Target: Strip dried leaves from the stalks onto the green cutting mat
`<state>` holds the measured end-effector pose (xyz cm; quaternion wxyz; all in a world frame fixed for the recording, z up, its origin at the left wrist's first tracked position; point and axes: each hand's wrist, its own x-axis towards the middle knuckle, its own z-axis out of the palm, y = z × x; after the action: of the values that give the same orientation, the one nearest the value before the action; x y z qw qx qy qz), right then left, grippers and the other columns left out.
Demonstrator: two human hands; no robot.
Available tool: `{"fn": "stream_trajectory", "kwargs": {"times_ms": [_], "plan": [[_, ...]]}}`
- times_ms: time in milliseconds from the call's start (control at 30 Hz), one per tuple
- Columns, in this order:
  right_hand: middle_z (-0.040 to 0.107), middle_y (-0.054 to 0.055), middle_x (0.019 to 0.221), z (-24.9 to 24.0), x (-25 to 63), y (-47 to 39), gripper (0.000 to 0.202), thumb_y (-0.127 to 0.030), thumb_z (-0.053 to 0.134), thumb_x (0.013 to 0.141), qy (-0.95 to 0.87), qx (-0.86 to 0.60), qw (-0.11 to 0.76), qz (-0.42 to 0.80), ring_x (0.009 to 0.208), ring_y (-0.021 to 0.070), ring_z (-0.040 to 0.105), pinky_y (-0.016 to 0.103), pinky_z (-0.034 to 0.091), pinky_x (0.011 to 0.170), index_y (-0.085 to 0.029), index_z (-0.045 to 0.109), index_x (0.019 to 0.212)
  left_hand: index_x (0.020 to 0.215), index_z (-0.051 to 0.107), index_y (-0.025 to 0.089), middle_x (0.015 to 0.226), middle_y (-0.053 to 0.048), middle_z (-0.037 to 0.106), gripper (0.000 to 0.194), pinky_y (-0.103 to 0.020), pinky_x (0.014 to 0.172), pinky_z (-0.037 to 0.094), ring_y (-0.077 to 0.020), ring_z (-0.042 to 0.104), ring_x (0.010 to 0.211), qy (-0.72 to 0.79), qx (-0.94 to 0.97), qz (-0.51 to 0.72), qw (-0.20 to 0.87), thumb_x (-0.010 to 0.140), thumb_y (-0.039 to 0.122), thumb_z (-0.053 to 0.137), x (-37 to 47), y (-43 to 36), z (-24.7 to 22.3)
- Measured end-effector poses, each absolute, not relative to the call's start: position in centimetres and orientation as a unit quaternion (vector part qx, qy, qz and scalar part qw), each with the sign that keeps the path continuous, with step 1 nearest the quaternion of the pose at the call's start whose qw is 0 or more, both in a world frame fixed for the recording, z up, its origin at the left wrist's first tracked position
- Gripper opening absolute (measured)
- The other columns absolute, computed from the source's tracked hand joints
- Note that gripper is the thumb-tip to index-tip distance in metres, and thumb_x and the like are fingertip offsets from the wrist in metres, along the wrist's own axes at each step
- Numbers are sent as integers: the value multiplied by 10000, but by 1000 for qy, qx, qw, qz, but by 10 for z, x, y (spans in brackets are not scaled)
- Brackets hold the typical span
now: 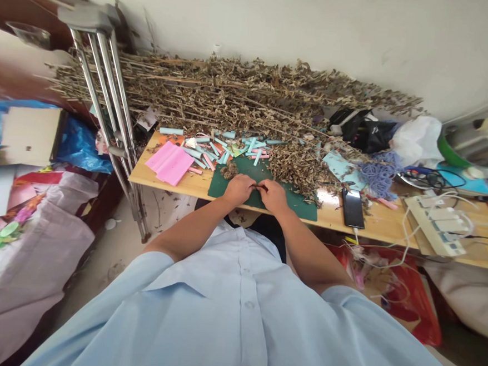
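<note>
My left hand (240,190) and my right hand (273,196) meet over the front of a green cutting mat (301,207). Their fingertips are pinched together, and whatever lies between them is too small and hidden to make out. Just beyond my left hand sits a small clump of crumbled dried leaves (229,170). A larger heap of dried leaves (297,167) spreads past my right hand. Several pale blue and pink paper rolls (213,147) lie behind the mat. To the left are folded pink paper sheets (171,162).
Long dried plant stalks (233,93) are piled along the wall. Metal crutches (116,101) lean at the table's left end. On the right are a phone (353,208) on a cable, purple yarn (379,174), a power strip (435,224) and a white plastic bag (416,140).
</note>
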<state>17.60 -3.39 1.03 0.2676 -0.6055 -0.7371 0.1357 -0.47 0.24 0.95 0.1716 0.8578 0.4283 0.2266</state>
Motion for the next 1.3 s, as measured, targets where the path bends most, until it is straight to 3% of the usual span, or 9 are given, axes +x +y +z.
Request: {"fn": "stream_trajectory", "kwargs": {"times_ms": [200,433,667,933,1067,1300], "plan": [[737,58,1015,5,177,-41,265,-213,606,877,-724,-593,312,162,911,235,653,384,513,892,-223,653,1138,971,739,184,921,-97,660,212,-389,908,461,-234,582,933,417,871,219,142,922,224,537,-3,2,4],[721,112,1053,1,169,-43,357,-204,577,890,-747,-599,271,93,988,293,624,435,485,938,-189,628,1243,899,731,167,903,-108,638,233,-387,885,457,-235,569,911,414,876,215,121,938,223,509,-2,3,-1],[713,129,1020,-7,164,-34,309,-186,491,915,-749,-598,272,86,980,285,627,421,487,934,-167,628,1190,836,719,158,882,-116,617,252,-402,880,455,-235,556,899,414,884,193,101,936,214,495,1,4,-1],[735,84,963,-10,167,-31,265,-244,532,893,-650,-633,387,163,848,219,684,368,538,859,-191,600,1143,848,735,160,903,-121,630,273,-403,894,455,-237,567,899,412,883,201,102,947,212,486,1,3,1],[739,72,956,-6,168,-32,272,-266,550,889,-617,-638,423,182,798,196,681,351,538,843,-188,594,1146,925,757,173,944,-116,651,241,-410,920,466,-234,588,930,401,877,219,149,942,266,536,-5,4,3],[752,73,977,-3,165,-31,289,-279,559,905,-635,-611,437,179,846,202,694,361,539,881,-186,621,1171,1150,697,156,1106,-118,663,286,-382,993,482,-223,599,1069,419,838,277,214,884,166,591,-26,1,4]]}}
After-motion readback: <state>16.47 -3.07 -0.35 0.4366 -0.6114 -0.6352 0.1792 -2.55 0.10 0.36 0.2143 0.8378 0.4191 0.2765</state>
